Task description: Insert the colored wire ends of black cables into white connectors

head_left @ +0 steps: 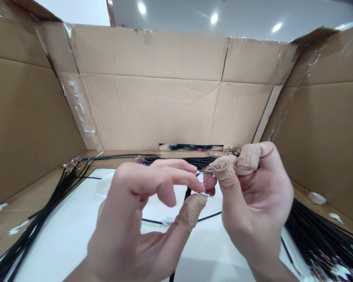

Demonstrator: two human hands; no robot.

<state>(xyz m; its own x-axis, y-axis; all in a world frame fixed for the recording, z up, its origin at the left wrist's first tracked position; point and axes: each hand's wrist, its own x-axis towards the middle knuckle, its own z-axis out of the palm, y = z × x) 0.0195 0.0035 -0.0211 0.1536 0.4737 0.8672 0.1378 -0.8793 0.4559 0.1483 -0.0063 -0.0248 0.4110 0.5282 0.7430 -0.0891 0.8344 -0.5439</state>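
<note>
My right hand point(247, 188), its thumb and a finger wrapped in tan tape, pinches a small bunch of thin coloured wires point(206, 169). A bit of white shows at its fingertips, too small to make out. The bunch fans out toward my left hand point(153, 207), whose taped thumb and forefinger close around the tip of a fine pale wire point(207, 195). Its other fingers are bent loosely above. From behind the fingers, a black cable point(188, 192) runs downward. Under both hands, another black cable with a white connector point(168, 221) lies on the white board point(217, 244).
Bundles of black cables lie at the left point(51, 207), along the back point(194, 161) and at the right point(308, 231), with bare coloured ends. Tall cardboard walls point(164, 109) surround the work area. White scraps point(17, 228) lie at the left. A slot point(191, 147) opens in the back wall.
</note>
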